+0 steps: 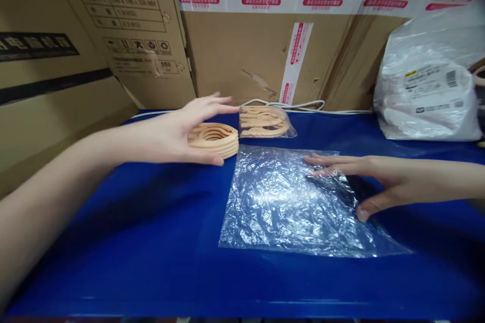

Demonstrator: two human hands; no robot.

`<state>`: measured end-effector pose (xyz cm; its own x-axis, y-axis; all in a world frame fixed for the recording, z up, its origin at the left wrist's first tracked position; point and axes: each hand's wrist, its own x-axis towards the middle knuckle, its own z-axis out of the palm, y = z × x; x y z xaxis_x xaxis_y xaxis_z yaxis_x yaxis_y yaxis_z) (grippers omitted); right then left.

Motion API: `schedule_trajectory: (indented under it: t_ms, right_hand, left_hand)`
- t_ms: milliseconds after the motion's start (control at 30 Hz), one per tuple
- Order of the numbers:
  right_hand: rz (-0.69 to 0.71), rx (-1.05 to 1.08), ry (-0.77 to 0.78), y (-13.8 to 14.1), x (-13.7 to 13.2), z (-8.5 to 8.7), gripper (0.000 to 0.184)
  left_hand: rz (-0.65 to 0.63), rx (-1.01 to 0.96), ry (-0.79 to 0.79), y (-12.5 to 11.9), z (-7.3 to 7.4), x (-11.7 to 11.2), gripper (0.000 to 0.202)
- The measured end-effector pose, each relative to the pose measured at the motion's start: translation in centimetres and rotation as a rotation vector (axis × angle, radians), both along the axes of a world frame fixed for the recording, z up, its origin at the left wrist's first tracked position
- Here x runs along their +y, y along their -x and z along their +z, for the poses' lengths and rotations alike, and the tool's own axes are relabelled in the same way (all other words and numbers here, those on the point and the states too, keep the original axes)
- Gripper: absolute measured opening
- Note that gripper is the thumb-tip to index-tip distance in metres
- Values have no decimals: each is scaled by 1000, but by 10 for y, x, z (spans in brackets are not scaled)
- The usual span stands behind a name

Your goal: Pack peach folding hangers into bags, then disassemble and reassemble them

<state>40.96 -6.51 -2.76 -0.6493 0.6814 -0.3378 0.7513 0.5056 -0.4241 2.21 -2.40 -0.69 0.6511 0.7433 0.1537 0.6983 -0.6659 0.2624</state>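
Note:
My left hand (pixel 172 131) is at a stack of beige curved plastic pieces (pixel 223 144), its thumb in front and its fingers stretched out over the back. The fingers are spread, not closed around the stack; whether the palm touches it is hidden. A flat, crinkled clear plastic bag (pixel 280 197) lies on the blue table. Over that bag's right side reaches my right hand (pixel 382 181), open, with fingertips at its upper right part. Behind the bag sits a clear packet of similar beige pieces (pixel 263 122).
Cardboard boxes (pixel 242 50) with printed tape wall off the back, and another carton (pixel 41 75) stands at the left. A white plastic bag with a label (pixel 428 86) rests at the back right. A white cable (pixel 310 107) runs along the rear of the blue table surface (pixel 151 262).

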Motion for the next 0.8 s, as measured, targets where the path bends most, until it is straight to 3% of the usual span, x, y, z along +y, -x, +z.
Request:
schedule_trajectory:
  t_ms: [100,200,367,567,800]
  right_hand:
    - [2,13,-30,-4,0,-2,73]
    - [-44,4,-132,-9,2,-6,75]
    - [-89,-102,-249,-17,5,-12,79]
    - [-165,-189,-231,-34,4,-14,74]
    - [-120,-213,-226,-37,1,-15,80]
  left_hand:
    - [147,36,36,19,2,15,82]
    - [203,52,84,29,1,24,81]
    - [215,94,104,33,-2,28,84]
    - [260,93,118,28,3,19,81]
    - [256,22,95,19,8,10,79]
